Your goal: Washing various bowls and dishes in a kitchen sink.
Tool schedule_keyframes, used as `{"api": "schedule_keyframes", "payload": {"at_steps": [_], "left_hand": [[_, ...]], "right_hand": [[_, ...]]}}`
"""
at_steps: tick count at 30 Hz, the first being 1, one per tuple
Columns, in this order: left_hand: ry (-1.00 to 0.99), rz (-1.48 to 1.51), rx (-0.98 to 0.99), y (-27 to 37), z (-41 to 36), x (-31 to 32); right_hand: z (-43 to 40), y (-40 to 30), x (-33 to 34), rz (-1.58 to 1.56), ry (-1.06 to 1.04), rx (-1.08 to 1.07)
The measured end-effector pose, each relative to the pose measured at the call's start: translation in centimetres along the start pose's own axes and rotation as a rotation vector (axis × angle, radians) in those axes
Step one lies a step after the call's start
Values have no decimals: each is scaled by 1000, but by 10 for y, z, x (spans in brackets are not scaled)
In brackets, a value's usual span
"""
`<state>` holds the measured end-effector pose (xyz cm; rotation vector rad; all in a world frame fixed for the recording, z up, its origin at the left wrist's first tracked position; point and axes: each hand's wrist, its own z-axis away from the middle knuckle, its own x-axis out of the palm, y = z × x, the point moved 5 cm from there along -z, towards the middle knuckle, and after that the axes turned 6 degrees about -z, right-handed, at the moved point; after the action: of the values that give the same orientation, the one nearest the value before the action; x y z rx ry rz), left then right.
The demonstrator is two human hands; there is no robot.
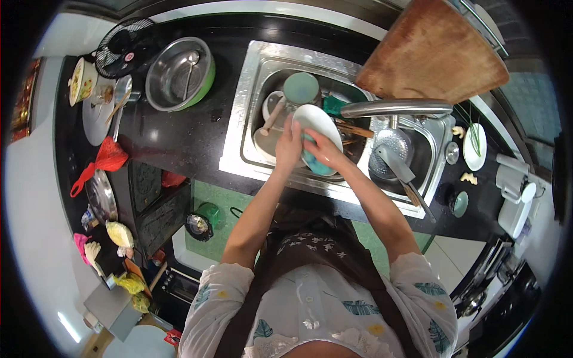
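My left hand (288, 147) grips the edge of a white oval dish (315, 121), tilted above the left basin of a steel double sink (233, 147). My right hand (324, 150) presses a blurred blue-green cloth (315, 163) against the dish's lower part. Below them in the basin are a pale green bowl (301, 87), a wooden handle (273, 116), a green scouring pad (333, 106) and wooden chopsticks (356, 129). The dishes directly under my hands are partly hidden.
The faucet (394, 107) reaches over the sink beside a leaning wooden cutting board (434, 53). A cleaver (396, 163) lies across a perforated steel strainer (389, 145) in the right basin. A steel basin (174, 76) holds a spoon at left; a small bowl (459, 204) stands at right.
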<state>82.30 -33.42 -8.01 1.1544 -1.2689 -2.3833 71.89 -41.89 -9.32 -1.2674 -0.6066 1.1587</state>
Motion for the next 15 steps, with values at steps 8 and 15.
{"api": "schedule_keyframes", "payload": {"at_steps": [8,15], "left_hand": [[21,-55,124,33,9,-25],[-79,21,0,13,8,8]], "right_hand": [[19,36,-63,712,62,74],[-29,2,-22,-184,160,-79]]}}
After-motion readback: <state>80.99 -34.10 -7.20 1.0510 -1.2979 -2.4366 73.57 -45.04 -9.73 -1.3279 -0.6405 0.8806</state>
